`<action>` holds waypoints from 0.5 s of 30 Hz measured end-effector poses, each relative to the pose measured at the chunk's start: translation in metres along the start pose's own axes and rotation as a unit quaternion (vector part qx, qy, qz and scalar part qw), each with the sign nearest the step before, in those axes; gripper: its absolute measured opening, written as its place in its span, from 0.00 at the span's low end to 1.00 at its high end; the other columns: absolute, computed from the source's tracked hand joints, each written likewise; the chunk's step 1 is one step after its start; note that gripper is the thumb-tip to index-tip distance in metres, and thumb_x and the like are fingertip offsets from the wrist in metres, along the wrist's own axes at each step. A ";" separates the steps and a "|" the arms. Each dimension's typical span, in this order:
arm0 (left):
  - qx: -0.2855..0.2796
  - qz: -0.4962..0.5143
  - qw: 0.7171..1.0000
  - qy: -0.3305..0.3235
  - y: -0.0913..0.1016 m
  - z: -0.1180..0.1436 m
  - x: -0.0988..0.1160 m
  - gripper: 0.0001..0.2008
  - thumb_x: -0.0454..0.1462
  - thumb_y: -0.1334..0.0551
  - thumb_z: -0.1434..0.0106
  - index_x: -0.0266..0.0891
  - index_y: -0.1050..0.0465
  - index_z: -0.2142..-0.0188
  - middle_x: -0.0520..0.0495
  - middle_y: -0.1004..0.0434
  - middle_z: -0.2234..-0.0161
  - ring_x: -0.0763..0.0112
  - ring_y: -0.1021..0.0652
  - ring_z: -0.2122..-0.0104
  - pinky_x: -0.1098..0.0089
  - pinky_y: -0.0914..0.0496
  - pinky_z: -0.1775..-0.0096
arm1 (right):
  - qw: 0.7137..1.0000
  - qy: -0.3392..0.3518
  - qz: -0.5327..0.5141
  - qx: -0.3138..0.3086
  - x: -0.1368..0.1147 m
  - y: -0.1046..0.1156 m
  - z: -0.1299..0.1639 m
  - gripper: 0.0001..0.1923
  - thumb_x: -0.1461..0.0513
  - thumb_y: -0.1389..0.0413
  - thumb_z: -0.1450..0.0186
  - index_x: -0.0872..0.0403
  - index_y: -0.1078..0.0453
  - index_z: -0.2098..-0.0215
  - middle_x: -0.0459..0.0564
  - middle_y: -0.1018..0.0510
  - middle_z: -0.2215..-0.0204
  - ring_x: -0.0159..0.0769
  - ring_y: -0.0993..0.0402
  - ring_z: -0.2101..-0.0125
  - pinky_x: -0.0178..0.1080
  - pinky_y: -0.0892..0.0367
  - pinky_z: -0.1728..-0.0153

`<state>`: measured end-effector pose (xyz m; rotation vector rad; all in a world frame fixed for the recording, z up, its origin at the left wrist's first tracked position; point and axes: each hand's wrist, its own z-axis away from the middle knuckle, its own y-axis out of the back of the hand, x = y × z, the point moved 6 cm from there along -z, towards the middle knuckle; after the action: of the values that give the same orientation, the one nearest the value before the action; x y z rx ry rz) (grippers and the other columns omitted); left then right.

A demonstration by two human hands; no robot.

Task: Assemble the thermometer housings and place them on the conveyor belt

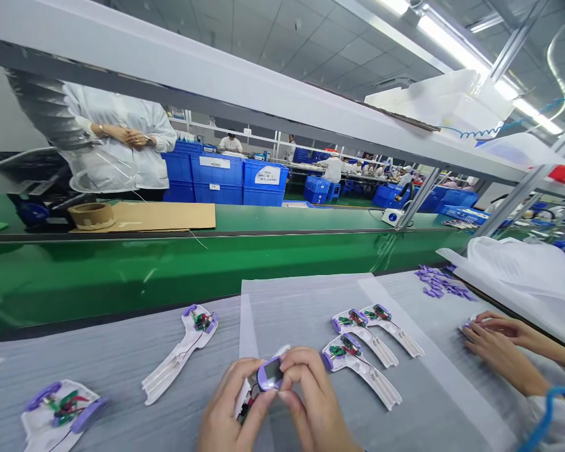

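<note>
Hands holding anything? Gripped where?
Yes: both the left hand and right hand hold one white handheld device, fingers pinching its purple head end around the small screen.

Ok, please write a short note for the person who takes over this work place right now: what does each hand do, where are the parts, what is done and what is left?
Left hand: holds the white half-shell from below.
Right hand: fingers press the purple screen piece onto the top of that shell.
Done: nothing looks closed yet; wires are visible inside the held shell.
Left: five open shells with wiring lie on the grey mat: three to the right, one to the left, one at the lower left corner.
Small purple parts lie at far right.
A co-worker's hands work at the right; keep apart.
</note>
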<state>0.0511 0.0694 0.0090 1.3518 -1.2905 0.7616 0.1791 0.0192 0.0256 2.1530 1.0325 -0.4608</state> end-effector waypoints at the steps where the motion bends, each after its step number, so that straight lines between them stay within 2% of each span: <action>1: 0.012 -0.007 1.000 -0.009 0.001 -0.001 0.000 0.11 0.45 0.39 0.43 0.44 0.26 0.64 0.48 0.23 0.62 0.62 0.23 0.63 0.70 0.29 0.60 | 1.000 -0.016 -0.014 0.005 0.002 0.000 0.002 0.09 0.60 0.58 0.29 0.50 0.39 0.65 0.51 0.32 0.63 0.40 0.33 0.59 0.42 0.35 0.58; 3: 0.028 -0.031 0.999 -0.032 0.003 -0.002 0.000 0.10 0.44 0.40 0.42 0.44 0.27 0.63 0.47 0.24 0.61 0.61 0.24 0.59 0.70 0.30 0.58 | 0.996 -0.073 -0.040 0.034 0.010 -0.002 0.008 0.05 0.60 0.55 0.31 0.50 0.40 0.61 0.52 0.32 0.59 0.39 0.33 0.58 0.40 0.34 0.58; 4: 0.032 -0.049 0.997 -0.047 0.004 -0.003 -0.001 0.10 0.43 0.40 0.41 0.44 0.27 0.62 0.46 0.24 0.60 0.61 0.25 0.57 0.69 0.30 0.57 | 0.992 -0.108 -0.050 0.052 0.015 -0.004 0.011 0.06 0.58 0.53 0.32 0.50 0.40 0.58 0.52 0.32 0.58 0.39 0.33 0.59 0.39 0.34 0.60; 7: 0.032 -0.098 0.989 -0.106 0.006 -0.003 -0.006 0.10 0.40 0.41 0.40 0.44 0.29 0.59 0.44 0.27 0.57 0.61 0.26 0.54 0.68 0.30 0.55 | 0.977 -0.183 -0.076 0.079 0.025 -0.020 0.021 0.23 0.53 0.43 0.39 0.50 0.43 0.50 0.50 0.30 0.63 0.37 0.32 0.66 0.36 0.33 0.68; 9: 0.035 -0.117 0.982 -0.144 0.006 -0.001 -0.010 0.11 0.39 0.42 0.39 0.44 0.30 0.56 0.44 0.29 0.55 0.61 0.26 0.54 0.69 0.29 0.56 | 0.966 -0.219 -0.103 0.090 0.029 -0.033 0.025 0.25 0.52 0.40 0.42 0.51 0.41 0.51 0.47 0.29 0.66 0.36 0.33 0.70 0.35 0.33 0.69; 12: 0.040 -0.125 0.978 -0.160 0.006 0.002 -0.015 0.12 0.36 0.44 0.37 0.46 0.32 0.54 0.45 0.30 0.54 0.64 0.26 0.54 0.70 0.27 0.60 | 0.946 -0.272 -0.124 0.128 0.032 -0.040 0.028 0.21 0.56 0.39 0.43 0.51 0.38 0.54 0.46 0.27 0.66 0.36 0.32 0.69 0.35 0.34 0.69; 15: 0.038 -0.093 0.985 -0.143 0.001 0.006 -0.013 0.11 0.35 0.43 0.38 0.47 0.31 0.56 0.46 0.29 0.55 0.64 0.26 0.55 0.69 0.28 0.57 | 0.949 -0.264 -0.106 0.136 0.026 -0.035 0.024 0.20 0.61 0.38 0.45 0.51 0.35 0.55 0.45 0.26 0.67 0.34 0.32 0.71 0.33 0.35 0.70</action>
<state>0.0462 0.0680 -0.0047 1.6639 -1.3417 0.5057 0.1675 0.0318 -0.0212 1.9769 0.9262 -1.2687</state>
